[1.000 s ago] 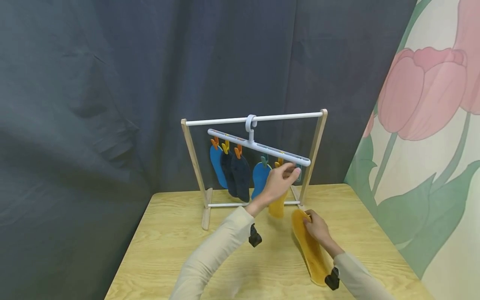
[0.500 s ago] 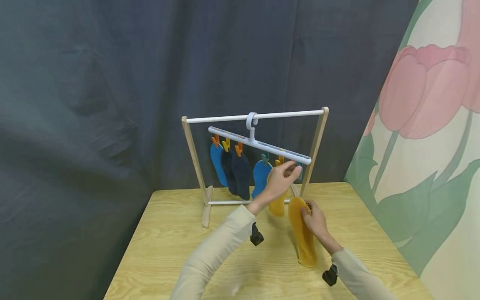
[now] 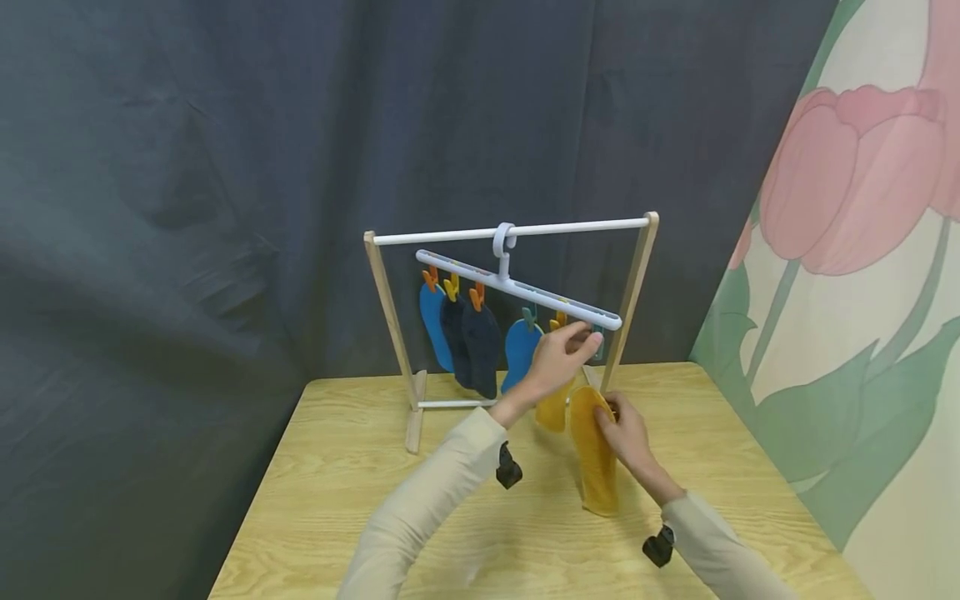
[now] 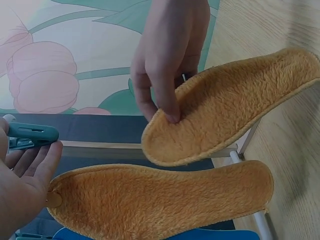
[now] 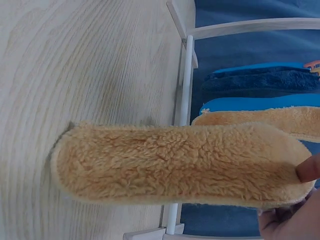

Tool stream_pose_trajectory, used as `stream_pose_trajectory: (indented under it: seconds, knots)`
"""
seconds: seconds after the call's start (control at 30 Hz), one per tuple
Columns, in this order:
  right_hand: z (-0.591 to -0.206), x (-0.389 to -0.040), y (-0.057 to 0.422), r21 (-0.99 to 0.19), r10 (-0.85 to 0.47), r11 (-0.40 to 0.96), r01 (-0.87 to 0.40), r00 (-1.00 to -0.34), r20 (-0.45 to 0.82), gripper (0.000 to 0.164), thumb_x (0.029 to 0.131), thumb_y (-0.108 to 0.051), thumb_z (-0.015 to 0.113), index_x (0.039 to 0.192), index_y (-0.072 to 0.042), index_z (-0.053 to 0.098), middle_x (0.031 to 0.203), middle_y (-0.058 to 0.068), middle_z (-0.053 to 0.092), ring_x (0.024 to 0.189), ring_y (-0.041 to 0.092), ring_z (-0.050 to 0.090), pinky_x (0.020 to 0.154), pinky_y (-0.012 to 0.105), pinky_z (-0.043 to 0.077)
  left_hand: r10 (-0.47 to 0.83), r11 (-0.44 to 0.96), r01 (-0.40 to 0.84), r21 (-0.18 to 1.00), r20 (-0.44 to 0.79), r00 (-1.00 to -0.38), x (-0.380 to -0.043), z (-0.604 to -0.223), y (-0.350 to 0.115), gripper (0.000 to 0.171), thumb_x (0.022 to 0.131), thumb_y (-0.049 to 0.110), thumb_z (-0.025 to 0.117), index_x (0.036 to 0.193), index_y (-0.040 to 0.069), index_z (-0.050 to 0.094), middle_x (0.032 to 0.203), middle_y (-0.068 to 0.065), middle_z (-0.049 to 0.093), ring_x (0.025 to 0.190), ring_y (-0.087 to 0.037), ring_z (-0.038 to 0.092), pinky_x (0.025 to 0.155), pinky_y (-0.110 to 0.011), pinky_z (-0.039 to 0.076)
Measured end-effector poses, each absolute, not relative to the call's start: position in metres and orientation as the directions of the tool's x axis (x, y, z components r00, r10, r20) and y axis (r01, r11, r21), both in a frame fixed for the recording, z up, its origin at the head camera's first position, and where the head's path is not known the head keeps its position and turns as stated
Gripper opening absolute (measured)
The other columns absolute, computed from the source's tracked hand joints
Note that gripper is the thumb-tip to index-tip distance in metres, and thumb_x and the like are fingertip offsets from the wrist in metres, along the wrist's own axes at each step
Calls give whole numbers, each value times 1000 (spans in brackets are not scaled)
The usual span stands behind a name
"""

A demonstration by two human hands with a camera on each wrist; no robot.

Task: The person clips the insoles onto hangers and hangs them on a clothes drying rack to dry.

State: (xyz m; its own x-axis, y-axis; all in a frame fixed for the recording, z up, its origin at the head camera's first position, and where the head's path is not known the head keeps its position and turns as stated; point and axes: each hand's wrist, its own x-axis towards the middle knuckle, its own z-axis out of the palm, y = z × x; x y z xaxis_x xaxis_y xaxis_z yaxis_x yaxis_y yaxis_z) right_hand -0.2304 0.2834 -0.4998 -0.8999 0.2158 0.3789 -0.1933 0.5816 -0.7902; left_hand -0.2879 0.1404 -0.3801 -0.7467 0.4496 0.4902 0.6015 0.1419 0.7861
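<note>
In the head view my right hand [image 3: 626,429] pinches a yellow fleecy insole [image 3: 594,454] near its upper end, thumb on the fleece. The insole hangs in front of the rack's right leg. At the right end of a pale hanger [image 3: 525,292], my left hand [image 3: 558,358] grips a teal clothespin [image 4: 32,134], fingertips against its side in the left wrist view. Another yellow insole [image 4: 165,200] hangs just beside the left hand from a yellow clothespin [image 3: 557,322]. In the right wrist view the held insole [image 5: 180,165] stretches across, fleece showing.
The hanger hooks over the white bar [image 3: 577,227] of a wooden rack [image 3: 390,317]. Left of the hands hang a blue insole [image 3: 521,354], two dark navy insoles [image 3: 482,350] and another blue insole [image 3: 435,325]. A dark curtain stands behind the wooden table [image 3: 337,500].
My right hand has lifted the yellow insole up and leftward, toward the hanger's right end, and it hangs more upright. The left hand has stayed at the clothespin.
</note>
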Motion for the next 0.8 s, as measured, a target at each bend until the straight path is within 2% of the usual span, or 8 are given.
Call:
stream_pose_trajectory:
  seconds: [0.13,0.3,0.53,0.8]
  knots:
    - [-498,-230,280,-799,241,567,-201,-887,395,20,83,-5,55,102,2,57,90,15,62,75,22,55,59,25,45,448,149,615,775,501,-740,-281,-374,137,32,90,27,51,114,7,57,98,-2,63,82,-3,60,70,-16,47]
    - [-489,-228,278,-788,241,556,-264,-856,457,18,81,-2,55,98,2,58,87,14,63,72,20,55,58,22,44,453,127,631,765,521,-723,-266,-356,132,28,90,15,52,112,-1,57,97,-10,63,82,-12,61,70,-18,47]
    - [-482,-227,280,-786,213,541,-301,-855,473,17,81,-2,55,98,1,58,84,12,63,66,16,53,54,19,43,471,134,641,755,521,-712,-288,-377,138,31,91,30,50,111,8,58,95,1,62,80,-2,58,70,-16,46]
    - [-471,-222,284,-789,215,527,-316,-849,483,18,84,-5,55,102,-2,57,86,11,63,65,14,52,52,20,43,478,130,671,730,547,-687,-290,-378,140,32,91,31,48,110,7,58,96,-1,62,82,-3,58,71,-16,46]
